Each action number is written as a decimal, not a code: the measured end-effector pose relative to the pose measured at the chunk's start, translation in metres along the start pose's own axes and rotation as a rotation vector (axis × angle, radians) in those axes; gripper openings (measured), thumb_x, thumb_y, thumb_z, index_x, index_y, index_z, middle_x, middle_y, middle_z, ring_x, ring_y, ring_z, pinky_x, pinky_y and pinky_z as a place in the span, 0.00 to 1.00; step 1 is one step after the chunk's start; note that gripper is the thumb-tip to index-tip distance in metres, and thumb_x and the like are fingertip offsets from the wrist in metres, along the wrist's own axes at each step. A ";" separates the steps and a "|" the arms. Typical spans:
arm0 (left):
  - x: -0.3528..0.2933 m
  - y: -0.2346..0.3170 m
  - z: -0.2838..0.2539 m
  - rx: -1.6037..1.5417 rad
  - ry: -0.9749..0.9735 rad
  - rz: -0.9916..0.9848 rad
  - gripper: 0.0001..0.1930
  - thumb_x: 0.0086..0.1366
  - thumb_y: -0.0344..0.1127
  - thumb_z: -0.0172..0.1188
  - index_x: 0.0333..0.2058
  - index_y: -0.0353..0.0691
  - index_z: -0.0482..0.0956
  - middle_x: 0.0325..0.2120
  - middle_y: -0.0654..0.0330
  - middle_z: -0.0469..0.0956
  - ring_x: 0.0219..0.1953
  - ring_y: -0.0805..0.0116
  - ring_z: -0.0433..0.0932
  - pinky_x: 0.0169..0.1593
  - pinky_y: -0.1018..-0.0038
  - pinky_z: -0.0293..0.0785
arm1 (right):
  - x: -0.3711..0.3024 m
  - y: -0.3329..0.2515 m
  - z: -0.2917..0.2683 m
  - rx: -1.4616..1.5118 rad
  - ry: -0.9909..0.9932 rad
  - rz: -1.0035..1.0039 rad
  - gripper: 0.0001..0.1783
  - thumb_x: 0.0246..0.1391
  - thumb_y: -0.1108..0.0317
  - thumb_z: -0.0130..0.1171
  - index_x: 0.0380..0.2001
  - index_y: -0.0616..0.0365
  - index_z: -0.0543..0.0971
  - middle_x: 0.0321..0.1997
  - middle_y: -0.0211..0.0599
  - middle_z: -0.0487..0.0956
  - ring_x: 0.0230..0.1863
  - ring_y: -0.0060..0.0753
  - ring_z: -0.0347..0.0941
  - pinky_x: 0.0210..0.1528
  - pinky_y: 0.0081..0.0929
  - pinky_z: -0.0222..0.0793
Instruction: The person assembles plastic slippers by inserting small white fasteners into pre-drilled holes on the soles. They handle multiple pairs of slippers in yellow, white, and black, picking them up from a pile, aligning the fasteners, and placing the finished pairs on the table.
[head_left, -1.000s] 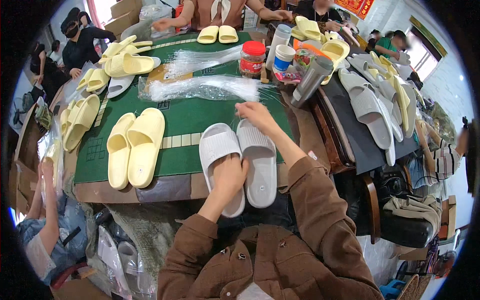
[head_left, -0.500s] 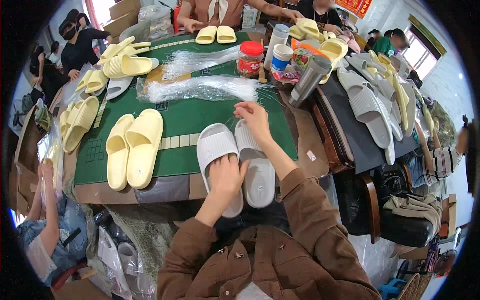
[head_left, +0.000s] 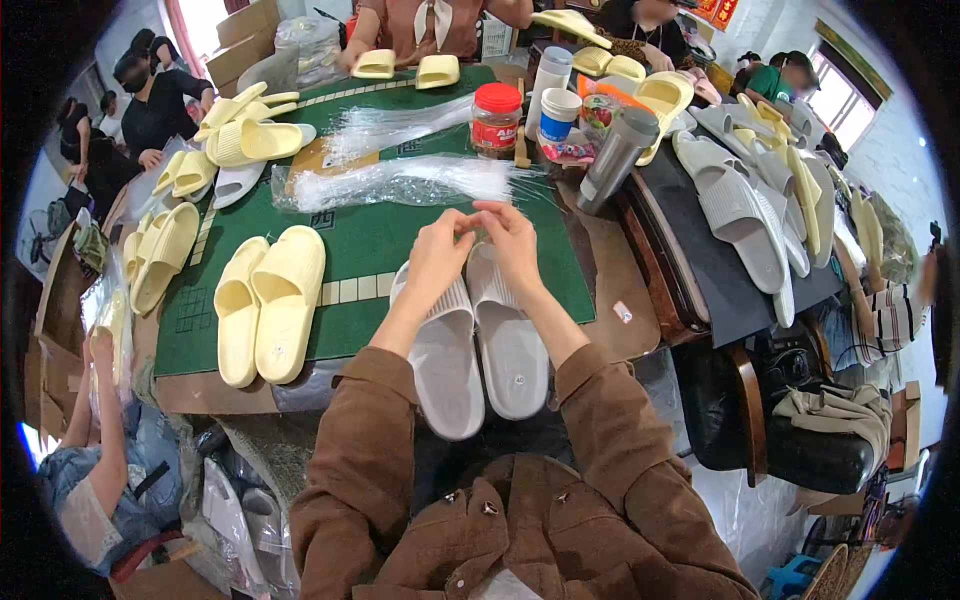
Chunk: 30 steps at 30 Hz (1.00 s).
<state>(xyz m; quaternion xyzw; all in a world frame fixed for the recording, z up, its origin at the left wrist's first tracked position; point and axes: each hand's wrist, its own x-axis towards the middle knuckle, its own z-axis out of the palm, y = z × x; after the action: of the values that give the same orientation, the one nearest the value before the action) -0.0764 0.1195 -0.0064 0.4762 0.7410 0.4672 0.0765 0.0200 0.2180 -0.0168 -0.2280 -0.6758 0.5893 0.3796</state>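
Note:
A pair of light grey slide slippers lies side by side at the table's front edge, the left slipper and the right slipper with toes pointing away from me. Over their toe ends my left hand and my right hand meet, thumbs and fingers pinched together. Whatever they pinch is too thin to make out. Just beyond my fingertips lies a bundle of thin clear plastic strands in a plastic bag. To the left rests a pair of pale yellow slippers.
A red-lidded jar, a paper cup and a steel flask stand beyond my right hand. Grey and yellow slippers are heaped on a black-topped surface at right. Other people work around the green mat.
My left hand has come out of the left grey slipper and moved up to meet my right hand. Across the table, a person has lifted a yellow slipper.

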 end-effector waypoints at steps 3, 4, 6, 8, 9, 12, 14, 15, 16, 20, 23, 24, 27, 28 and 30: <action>0.001 -0.010 0.018 -0.024 -0.004 0.006 0.10 0.59 0.32 0.55 0.39 0.37 0.78 0.29 0.49 0.81 0.34 0.50 0.80 0.39 0.62 0.74 | 0.001 0.004 -0.002 0.021 -0.006 -0.018 0.14 0.61 0.68 0.50 0.47 0.61 0.77 0.40 0.33 0.81 0.41 0.20 0.75 0.44 0.19 0.67; 0.000 -0.009 0.020 -0.076 -0.003 0.007 0.10 0.59 0.33 0.56 0.38 0.36 0.79 0.29 0.49 0.81 0.34 0.51 0.80 0.38 0.63 0.74 | 0.001 0.003 -0.004 0.054 -0.019 -0.012 0.14 0.61 0.69 0.50 0.47 0.61 0.77 0.40 0.34 0.81 0.42 0.21 0.75 0.45 0.20 0.67; 0.002 -0.008 0.019 -0.177 0.006 0.007 0.10 0.59 0.33 0.56 0.37 0.36 0.80 0.28 0.49 0.81 0.33 0.53 0.81 0.38 0.65 0.74 | 0.000 0.001 -0.004 0.124 -0.052 -0.004 0.14 0.61 0.69 0.50 0.47 0.61 0.77 0.41 0.35 0.81 0.43 0.22 0.75 0.48 0.21 0.67; 0.001 -0.014 0.017 -0.223 -0.021 -0.057 0.10 0.61 0.32 0.57 0.38 0.33 0.80 0.28 0.55 0.81 0.29 0.68 0.78 0.35 0.72 0.72 | -0.002 -0.002 -0.004 0.134 -0.101 -0.005 0.13 0.61 0.69 0.50 0.46 0.62 0.77 0.41 0.36 0.81 0.43 0.23 0.75 0.49 0.21 0.67; 0.000 -0.017 0.014 -0.241 -0.047 -0.114 0.10 0.61 0.31 0.57 0.38 0.33 0.80 0.28 0.56 0.81 0.29 0.68 0.78 0.35 0.73 0.71 | -0.003 -0.003 -0.003 0.138 -0.131 0.007 0.13 0.61 0.69 0.50 0.46 0.62 0.77 0.41 0.36 0.81 0.43 0.23 0.75 0.49 0.22 0.67; 0.000 -0.028 0.017 -0.275 0.017 -0.114 0.09 0.59 0.32 0.58 0.36 0.34 0.81 0.27 0.58 0.79 0.29 0.71 0.75 0.35 0.76 0.69 | -0.003 -0.003 0.000 0.122 -0.151 -0.012 0.13 0.61 0.68 0.51 0.46 0.63 0.76 0.41 0.36 0.81 0.43 0.23 0.75 0.49 0.22 0.68; -0.001 -0.023 0.018 -0.121 0.091 -0.028 0.09 0.59 0.33 0.59 0.35 0.34 0.81 0.27 0.59 0.79 0.29 0.74 0.74 0.35 0.77 0.68 | 0.000 0.003 -0.004 0.143 -0.125 -0.009 0.14 0.60 0.68 0.52 0.46 0.63 0.76 0.41 0.35 0.81 0.43 0.23 0.75 0.48 0.22 0.68; -0.002 -0.023 0.018 -0.116 0.102 -0.038 0.09 0.59 0.33 0.59 0.35 0.34 0.81 0.26 0.59 0.79 0.29 0.74 0.74 0.35 0.77 0.68 | 0.001 0.005 -0.003 0.147 -0.115 0.001 0.14 0.60 0.67 0.52 0.46 0.63 0.77 0.41 0.35 0.81 0.42 0.23 0.75 0.48 0.22 0.68; -0.003 -0.022 0.017 -0.110 0.112 -0.049 0.09 0.59 0.33 0.58 0.34 0.34 0.81 0.26 0.59 0.79 0.29 0.75 0.74 0.35 0.77 0.68 | 0.002 0.006 -0.002 0.151 -0.105 0.010 0.14 0.60 0.67 0.53 0.45 0.63 0.77 0.40 0.35 0.81 0.42 0.22 0.75 0.47 0.21 0.68; -0.005 -0.013 0.012 -0.329 0.048 -0.199 0.08 0.59 0.33 0.58 0.32 0.34 0.81 0.26 0.58 0.79 0.29 0.75 0.74 0.34 0.77 0.69 | 0.001 0.010 -0.001 0.002 0.028 -0.065 0.12 0.57 0.67 0.55 0.39 0.64 0.81 0.36 0.35 0.83 0.36 0.21 0.76 0.40 0.20 0.70; -0.003 -0.019 0.015 -0.340 0.074 -0.142 0.08 0.59 0.33 0.58 0.31 0.33 0.80 0.24 0.59 0.78 0.28 0.75 0.74 0.33 0.76 0.69 | 0.003 0.010 -0.001 -0.022 -0.063 -0.047 0.12 0.56 0.66 0.57 0.36 0.62 0.82 0.33 0.33 0.83 0.34 0.20 0.75 0.38 0.20 0.69; -0.003 -0.020 0.015 -0.312 0.069 -0.148 0.08 0.59 0.33 0.58 0.31 0.33 0.80 0.24 0.59 0.79 0.28 0.75 0.75 0.33 0.76 0.69 | 0.003 0.010 -0.001 -0.039 -0.104 -0.004 0.12 0.56 0.65 0.57 0.37 0.63 0.82 0.34 0.32 0.82 0.35 0.20 0.74 0.40 0.20 0.68; -0.004 -0.021 0.014 -0.255 0.056 -0.155 0.09 0.57 0.34 0.58 0.31 0.33 0.80 0.23 0.58 0.79 0.27 0.72 0.76 0.33 0.75 0.71 | 0.002 0.009 -0.001 -0.078 -0.160 0.049 0.13 0.57 0.65 0.57 0.38 0.64 0.82 0.36 0.32 0.81 0.37 0.20 0.74 0.42 0.20 0.68; -0.004 -0.020 0.014 -0.255 0.053 -0.151 0.10 0.56 0.35 0.58 0.30 0.33 0.80 0.23 0.57 0.80 0.26 0.70 0.77 0.33 0.73 0.71 | 0.000 0.010 -0.001 -0.083 -0.131 0.018 0.13 0.56 0.65 0.57 0.38 0.63 0.82 0.33 0.31 0.82 0.35 0.20 0.74 0.39 0.21 0.68; -0.006 -0.019 0.014 -0.218 0.026 -0.118 0.11 0.55 0.35 0.58 0.30 0.33 0.81 0.22 0.55 0.80 0.26 0.68 0.78 0.33 0.72 0.72 | 0.000 0.011 0.001 -0.063 -0.056 -0.012 0.13 0.56 0.64 0.58 0.38 0.62 0.83 0.31 0.31 0.82 0.33 0.20 0.74 0.36 0.21 0.69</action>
<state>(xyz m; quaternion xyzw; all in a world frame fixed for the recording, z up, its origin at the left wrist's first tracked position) -0.0772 0.1213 -0.0302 0.4148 0.7135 0.5456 0.1454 0.0181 0.2199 -0.0272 -0.2192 -0.7058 0.5714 0.3568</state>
